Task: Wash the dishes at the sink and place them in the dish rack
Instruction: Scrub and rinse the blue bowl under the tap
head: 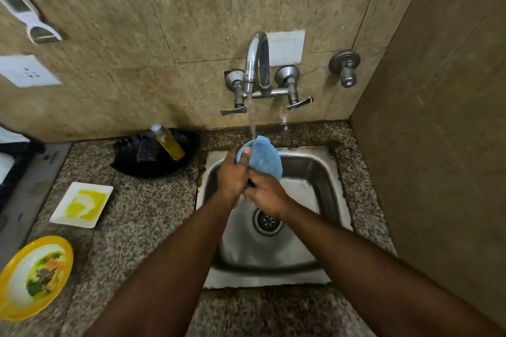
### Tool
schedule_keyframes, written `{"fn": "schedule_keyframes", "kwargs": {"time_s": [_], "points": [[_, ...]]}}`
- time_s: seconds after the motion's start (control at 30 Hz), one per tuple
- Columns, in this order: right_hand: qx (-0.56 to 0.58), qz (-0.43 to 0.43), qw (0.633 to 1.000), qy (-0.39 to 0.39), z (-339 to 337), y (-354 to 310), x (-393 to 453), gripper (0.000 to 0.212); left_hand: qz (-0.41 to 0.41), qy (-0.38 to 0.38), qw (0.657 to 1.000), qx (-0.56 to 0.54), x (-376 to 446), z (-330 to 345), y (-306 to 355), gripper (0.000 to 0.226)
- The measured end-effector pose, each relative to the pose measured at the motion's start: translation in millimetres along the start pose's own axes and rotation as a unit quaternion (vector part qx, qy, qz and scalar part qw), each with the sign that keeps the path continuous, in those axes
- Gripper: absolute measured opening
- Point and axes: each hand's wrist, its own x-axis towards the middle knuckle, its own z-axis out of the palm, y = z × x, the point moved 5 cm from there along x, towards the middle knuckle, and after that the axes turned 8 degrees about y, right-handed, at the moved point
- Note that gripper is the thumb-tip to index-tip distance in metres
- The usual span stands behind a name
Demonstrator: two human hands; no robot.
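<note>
Fingers of right hand (267, 194) curled under blue bowl (261, 157), grip partly hidden. Left hand (232, 174) clamps bowl rim, thumb on top. Bowl tilted over sink (315, 169), just beyond fingertips, under running tap (256, 60). Dirty plates (82, 204) far left of fingers on counter (142, 216).

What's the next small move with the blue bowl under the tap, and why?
Probably turn the blue bowl in the stream so water reaches the rest of it. The left hand grips its rim, the right hand works at its lower edge, and the water strikes only the top edge, over the sink.
</note>
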Motion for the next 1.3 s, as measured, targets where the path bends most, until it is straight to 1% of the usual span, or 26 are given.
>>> {"fn": "schedule_keyframes", "kwargs": {"time_s": [0.07,0.1,0.13,0.17,0.23,0.3,0.33,0.37,0.4,0.43,0.47,0.53,0.57,0.6,0.63,0.7,0.73,0.8,0.87,0.93,1.07,1.17,1.23,1.3], "points": [[-0.080,-0.082,0.993,-0.039,1,-1,-3,0.044,0.010,0.023,1.000,0.002,1,-9,0,0.048],[-0.130,-0.138,0.979,-0.069,-3,0,-5,0.048,-0.004,0.031,0.999,-0.012,2,-13,-3,0.043],[-0.199,-0.183,0.957,-0.102,-11,4,-4,0.051,-0.028,0.029,0.999,-0.026,1,-18,-6,0.038],[-0.285,-0.208,0.926,-0.134,-22,7,-3,0.052,-0.058,0.021,0.997,-0.037,-5,-20,-6,0.033],[-0.473,-0.234,0.832,-0.173,-43,10,5,0.047,-0.126,-0.021,0.991,-0.042,-15,-17,-9,0.022],[-0.601,-0.265,0.736,-0.165,-52,5,19,0.038,-0.163,-0.048,0.985,-0.032,-24,-12,-6,0.014],[-0.641,-0.286,0.697,-0.148,-52,4,26,0.037,-0.172,-0.055,0.983,-0.032,-25,-12,-3,0.020],[-0.657,-0.303,0.677,-0.133,-52,4,31,0.036,-0.172,-0.053,0.983,-0.035,-21,-12,-3,0.031],[-0.665,-0.304,0.670,-0.126,-50,6,33,0.037,-0.164,-0.048,0.984,-0.039,-18,-12,1,0.040],[-0.667,-0.298,0.674,-0.111,-47,10,33,0.039,-0.161,-0.033,0.985,-0.044,-13,-12,2,0.046],[-0.656,-0.280,0.695,-0.091,-43,14,32,0.041,-0.158,-0.003,0.986,-0.051,-11,-13,3,0.045],[-0.600,-0.216,0.768,-0.055,-27,14,21,0.039,-0.151,0.071,0.985,-0.050,-5,-15,-1,0.037],[-0.573,-0.180,0.799,-0.041,-19,9,14,0.034,-0.152,0.095,0.982,-0.056,1,-13,-12,0.036],[-0.544,-0.146,0.826,-0.034,-13,6,7,0.030,-0.170,0.099,0.978,-0.074,4,-9,-26,0.038],[-0.518,-0.117,0.847,-0.036,-8,4,2,0.026,-0.203,0.086,0.970,-0.105,6,-2,-40,0.040],[-0.465,-0.082,0.881,-0.020,-5,-1,-5,0.027,-0.257,0.057,0.954,-0.146,-6,4,-42,0.041],[-0.442,-0.069,0.894,-0.015,-4,-1,-6,0.031,-0.252,0.049,0.956,-0.140,-17,4,-32,0.036],[-0.414,-0.058,0.908,-0.029,1,-6,-5,0.038,-0.223,0.036,0.965,-0.129,-24,4,-25,0.024],[-0.379,-0.038,0.923,-0.051,3,-13,1,0.041,-0.199,0.015,0.970,-0.139,-23,4,-21,0.023],[-0.352,-0.046,0.932,-0.074,3,-19,7,0.040,-0.178,-0.002,0.976,-0.128,-17,0,-22,0.024],[-0.350,-0.128,0.917,-0.145,0,-18,4,0.039,-0.187,-0.025,0.977,-0.103,-14,-10,-21,0.022],[-0.411,-0.165,0.880,-0.170,-16,-19,-4,0.030,-0.178,-0.012,0.980,-0.088,-17,-16,-27,0.020],[-0.460,-0.179,0.855,-0.160,-26,-24,-9,0.029,-0.192,-0.001,0.975,-0.110,-21,-13,-34,0.021],[-0.505,-0.178,0.833,-0.141,-25,-26,-14,0.033,-0.210,0.001,0.969,-0.132,-25,-5,-36,0.024]]}}
